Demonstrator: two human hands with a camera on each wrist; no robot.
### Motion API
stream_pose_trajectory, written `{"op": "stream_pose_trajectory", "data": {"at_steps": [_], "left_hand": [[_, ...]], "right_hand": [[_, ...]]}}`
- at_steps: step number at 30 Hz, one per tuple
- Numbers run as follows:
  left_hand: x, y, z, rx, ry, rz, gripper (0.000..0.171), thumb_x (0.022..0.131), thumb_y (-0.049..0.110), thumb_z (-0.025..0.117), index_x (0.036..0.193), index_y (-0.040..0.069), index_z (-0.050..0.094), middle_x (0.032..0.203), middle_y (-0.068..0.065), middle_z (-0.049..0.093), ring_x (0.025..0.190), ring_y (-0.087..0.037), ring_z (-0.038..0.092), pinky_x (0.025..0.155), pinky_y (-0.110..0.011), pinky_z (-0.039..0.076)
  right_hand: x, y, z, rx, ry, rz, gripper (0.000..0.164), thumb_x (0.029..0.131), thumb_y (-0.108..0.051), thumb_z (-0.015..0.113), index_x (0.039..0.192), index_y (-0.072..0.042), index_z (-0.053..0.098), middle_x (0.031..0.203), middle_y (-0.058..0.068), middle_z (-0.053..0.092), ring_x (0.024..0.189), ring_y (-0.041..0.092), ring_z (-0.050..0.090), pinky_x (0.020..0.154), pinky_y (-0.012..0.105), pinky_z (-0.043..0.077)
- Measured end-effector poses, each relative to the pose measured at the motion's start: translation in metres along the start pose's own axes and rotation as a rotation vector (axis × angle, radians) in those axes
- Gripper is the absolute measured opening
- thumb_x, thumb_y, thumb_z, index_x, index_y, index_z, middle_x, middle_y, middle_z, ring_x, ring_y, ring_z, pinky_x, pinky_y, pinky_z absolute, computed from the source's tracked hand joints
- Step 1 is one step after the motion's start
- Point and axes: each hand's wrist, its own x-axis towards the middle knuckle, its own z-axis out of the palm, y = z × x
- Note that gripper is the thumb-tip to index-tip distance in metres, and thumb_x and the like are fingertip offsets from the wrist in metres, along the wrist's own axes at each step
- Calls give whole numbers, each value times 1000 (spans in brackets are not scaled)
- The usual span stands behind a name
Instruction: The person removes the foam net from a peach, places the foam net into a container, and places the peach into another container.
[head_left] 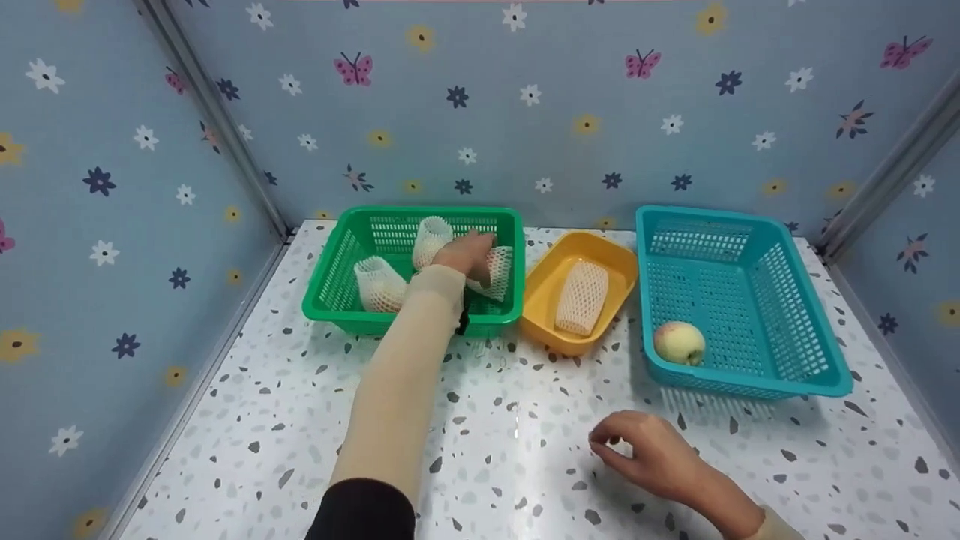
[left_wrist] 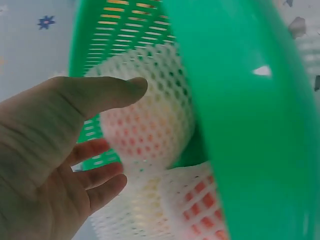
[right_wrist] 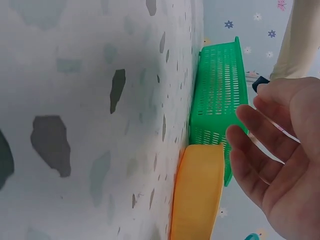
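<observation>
My left hand (head_left: pixel 471 255) reaches into the green basket (head_left: pixel 349 316), where several fruits sit in white foam nets. In the left wrist view its thumb lies over a netted fruit (left_wrist: pixel 147 130) with a reddish side, and the fingers are spread beside it, not visibly closed round it. Another netted fruit (left_wrist: pixel 197 207) lies just below. At the basket's left stands a netted fruit (head_left: pixel 381 289), with one more netted fruit (head_left: pixel 431 240) at the back. My right hand (head_left: pixel 656 454) hovers over the table's front right, fingers loosely bent, holding nothing.
Beside the green basket, a yellow tub (head_left: pixel 544 289) contains a foam net sleeve (head_left: pixel 583 296). Right of that, a blue basket (head_left: pixel 750 300) holds a bare yellow-red apple (head_left: pixel 679 343). Patterned panels (head_left: pixel 495 112) enclose the speckled table (head_left: pixel 300 420) at the back and sides.
</observation>
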Motion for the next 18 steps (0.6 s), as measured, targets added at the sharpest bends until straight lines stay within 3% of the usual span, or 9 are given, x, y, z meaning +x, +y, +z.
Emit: {"op": "stream_pose_trajectory", "data": {"at_steps": [5,12,18], "left_hand": [[8,1,10,59,-4,-40,77,73,27,72,134,13,28,132,-16,30,114,-32,37,89,-46,36],[10,2,16,175,40,-178,69,75,27,67,132,10,32,128,-22,30,112,-38,35,86,-48,36],[11,4,16,164,64,-198,64,73,27,67,125,8,36,115,-17,46,103,-35,45,81,-46,40]], "right_hand": [[-5,-3,-5,-11,9,-2,7,80,-22,64,84,-28,63,80,-18,57,73,0,54,61,25,48],[-11,-3,-4,-23,3,31,7,79,-22,65,82,-28,63,78,-20,56,72,-1,53,61,22,47],[-10,-3,-1,-4,-5,42,5,80,-23,65,82,-27,64,78,-20,56,72,-2,53,61,23,47]]}}
